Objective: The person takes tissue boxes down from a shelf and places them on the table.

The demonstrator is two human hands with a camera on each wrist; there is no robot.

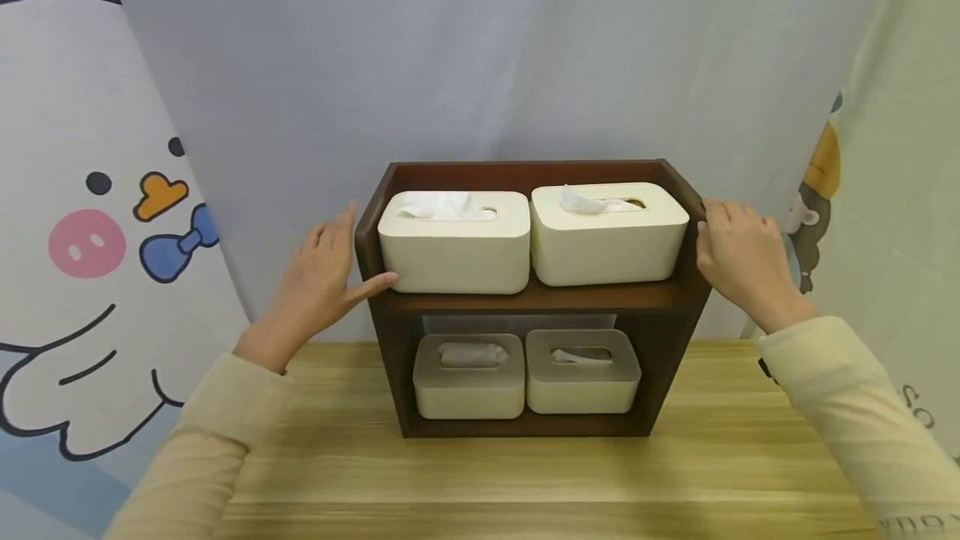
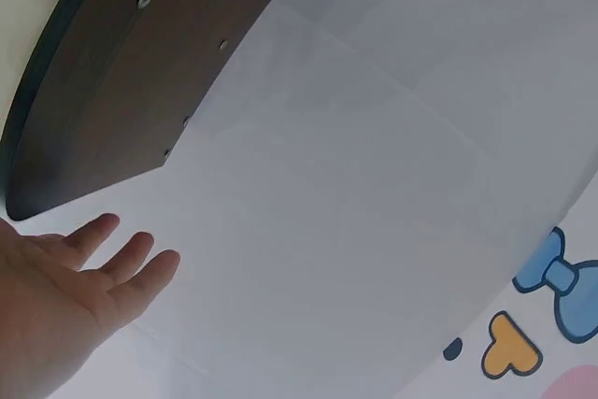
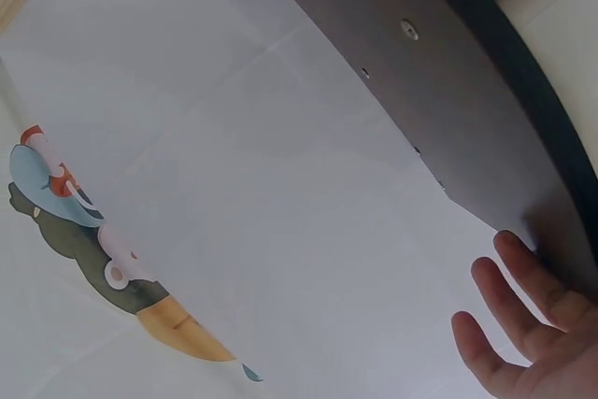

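A dark brown two-tier shelf (image 1: 525,302) holds two cream tissue boxes on top, the left one (image 1: 454,261) and the right one (image 1: 611,252). Two more boxes sit on the lower tier, at left (image 1: 468,390) and right (image 1: 583,382). The left hand (image 1: 315,273) is beside the upper left side, fingers spread, its thumb tip at the left box's lower front corner. At the upper right side, the right hand (image 1: 742,261) rests against the outer edge with loosely bent fingers. Both wrist views show fingers extended near the shelf's side panels (image 2: 112,91), (image 3: 448,91).
The shelf stands on a wood-grain table (image 1: 525,482). Behind it hangs a pale cloth (image 1: 525,65). Printed cloths with cartoon figures hang at the left (image 1: 75,148) and at the right (image 1: 892,232).
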